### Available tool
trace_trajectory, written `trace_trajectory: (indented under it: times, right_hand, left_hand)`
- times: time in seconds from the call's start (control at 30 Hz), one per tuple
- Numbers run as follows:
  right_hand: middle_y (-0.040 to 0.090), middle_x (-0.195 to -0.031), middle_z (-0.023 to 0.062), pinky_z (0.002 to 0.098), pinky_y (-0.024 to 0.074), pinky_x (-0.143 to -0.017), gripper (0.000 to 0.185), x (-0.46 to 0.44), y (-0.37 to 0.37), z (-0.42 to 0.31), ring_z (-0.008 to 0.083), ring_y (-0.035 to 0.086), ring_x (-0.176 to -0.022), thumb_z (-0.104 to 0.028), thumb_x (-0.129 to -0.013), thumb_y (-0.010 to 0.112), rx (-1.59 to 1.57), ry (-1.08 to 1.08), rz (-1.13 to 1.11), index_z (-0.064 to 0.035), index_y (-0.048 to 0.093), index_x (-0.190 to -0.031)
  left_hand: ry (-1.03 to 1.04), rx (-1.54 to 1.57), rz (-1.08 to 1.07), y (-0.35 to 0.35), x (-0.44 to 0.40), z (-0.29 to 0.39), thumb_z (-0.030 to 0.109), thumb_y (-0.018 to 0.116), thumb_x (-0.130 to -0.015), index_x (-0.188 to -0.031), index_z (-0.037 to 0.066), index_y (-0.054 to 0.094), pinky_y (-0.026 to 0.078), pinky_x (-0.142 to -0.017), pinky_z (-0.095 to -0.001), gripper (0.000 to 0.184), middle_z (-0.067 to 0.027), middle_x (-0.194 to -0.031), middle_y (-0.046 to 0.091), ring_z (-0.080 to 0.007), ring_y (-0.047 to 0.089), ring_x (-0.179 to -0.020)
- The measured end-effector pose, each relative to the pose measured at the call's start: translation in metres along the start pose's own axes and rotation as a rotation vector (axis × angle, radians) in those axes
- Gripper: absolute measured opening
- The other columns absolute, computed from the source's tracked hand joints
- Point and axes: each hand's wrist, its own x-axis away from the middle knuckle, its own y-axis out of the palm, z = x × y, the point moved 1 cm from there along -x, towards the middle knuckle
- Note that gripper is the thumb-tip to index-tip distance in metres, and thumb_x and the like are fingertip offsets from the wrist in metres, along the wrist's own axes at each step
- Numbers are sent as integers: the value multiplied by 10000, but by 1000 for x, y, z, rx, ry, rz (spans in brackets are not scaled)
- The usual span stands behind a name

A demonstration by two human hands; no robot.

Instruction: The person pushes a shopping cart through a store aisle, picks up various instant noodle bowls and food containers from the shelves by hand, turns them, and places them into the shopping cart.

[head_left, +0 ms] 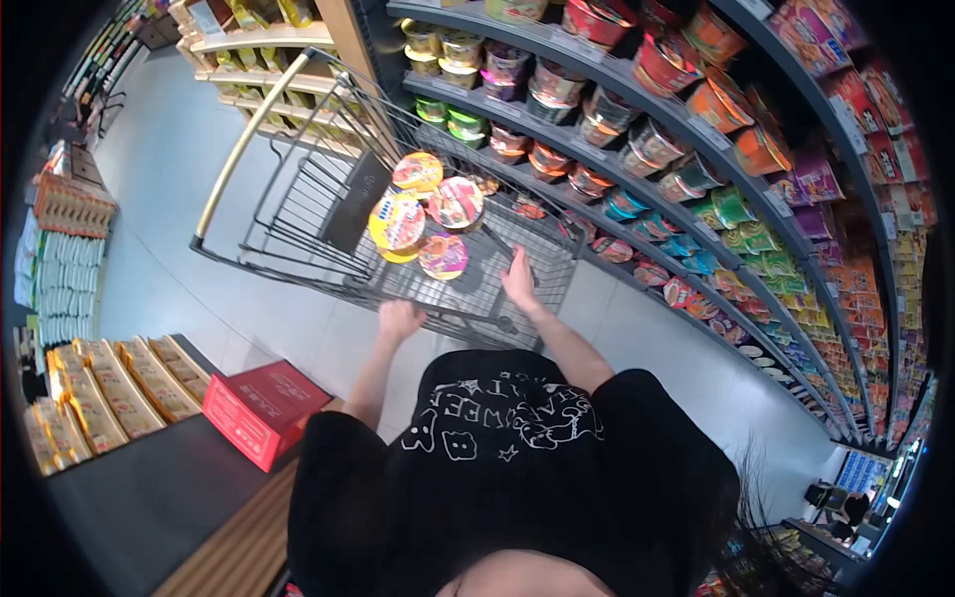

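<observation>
A metal shopping cart (298, 263) stands in front of me, its yellow handle off to the left. My left hand (401, 319) is closed over the near side rim of the cart. Over the cart's right part my right hand (518, 279) is held out with its fingers extended, and no item shows in it. Several instant noodle cups lie in the basket: a large yellow cup (397, 225), an orange-lidded cup (418, 173), a red-and-white cup (456, 203) and a purple-and-yellow cup (444, 256). They sit left of my right hand, beside the dark seat panel (358, 203).
Beyond the cart a long shelf (557, 134) of noodle cups and bowls curves off to the right. At the lower left, a counter (129, 497) bears packaged goods (119, 393) and a red box (267, 403). Wooden shelves (264, 40) stand at the far left.
</observation>
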Motion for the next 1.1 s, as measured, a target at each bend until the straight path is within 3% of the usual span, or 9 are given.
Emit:
trace_trajectory:
  times: [0.13,0.23,0.3,0.47,0.83,0.87,1.0,1.03,1.1]
  right_hand:
    - [417,-1140,235,413,390,-869,610,-90,58,-36,376,424,-1064,-142,-649,665,-85,291,-66,0,342,-1147]
    - [525,-1026,238,398,418,-840,516,-138,85,-50,348,506,-981,-175,-630,685,6,581,387,11,464,-1058]
    - [534,-992,229,391,427,-809,508,-149,96,-46,338,518,-945,-174,-634,684,-46,692,288,13,471,-1056]
    - [556,-905,205,374,449,-730,488,-145,118,-32,314,549,-855,-170,-643,683,-281,727,-54,19,490,-1050]
    - [606,-715,154,337,498,-557,447,-129,157,-19,261,616,-656,-163,-663,679,-245,673,128,31,532,-1038]
    - [539,-489,57,278,420,-358,289,-130,160,-10,155,530,-389,-163,-711,657,-209,525,218,24,600,-923]
    - [522,-498,0,194,329,-306,254,-99,47,-78,50,444,-353,-149,-766,632,-967,253,215,-22,592,-982]
    - [528,-506,-4,164,300,-297,191,-98,-1,-114,49,421,-332,-131,-783,596,-966,363,264,0,607,-921]
    - [517,-502,-8,175,298,-278,232,-103,-89,-154,44,422,-333,-109,-771,593,-920,148,299,3,590,-974]
  left_hand:
    - [225,57,-33,-12,-5,-15,386,488,-678,-613,90,645,479,-554,-406,341,-154,-595,587,-305,591,-568]
    - [221,56,-115,-2,-9,-23,431,488,-705,-657,137,669,473,-647,-390,349,-151,-697,615,-294,600,-674]
    - [252,85,-115,-8,-6,-23,415,491,-711,-696,134,672,476,-639,-398,334,-158,-663,606,-293,603,-660]
    - [316,70,-174,-17,-7,-24,427,484,-719,-727,107,665,476,-618,-403,367,-154,-628,600,-297,602,-613]
    - [259,75,-254,-17,-6,-24,435,496,-721,-761,99,649,464,-621,-408,372,-131,-668,615,-284,610,-661]
    - [239,90,-244,-17,-8,-24,431,500,-717,-752,99,649,466,-609,-408,366,-126,-666,616,-282,610,-659]
    - [205,63,-232,-20,-9,-23,420,518,-708,-738,117,656,473,-633,-383,334,-118,-677,621,-273,613,-673]
    - [212,68,-231,-21,-10,-21,420,518,-708,-738,117,656,473,-633,-383,334,-118,-677,621,-273,613,-673]
    - [99,114,-276,-21,-12,-23,403,538,-702,-751,123,662,473,-641,-365,310,-108,-689,627,-263,615,-692]
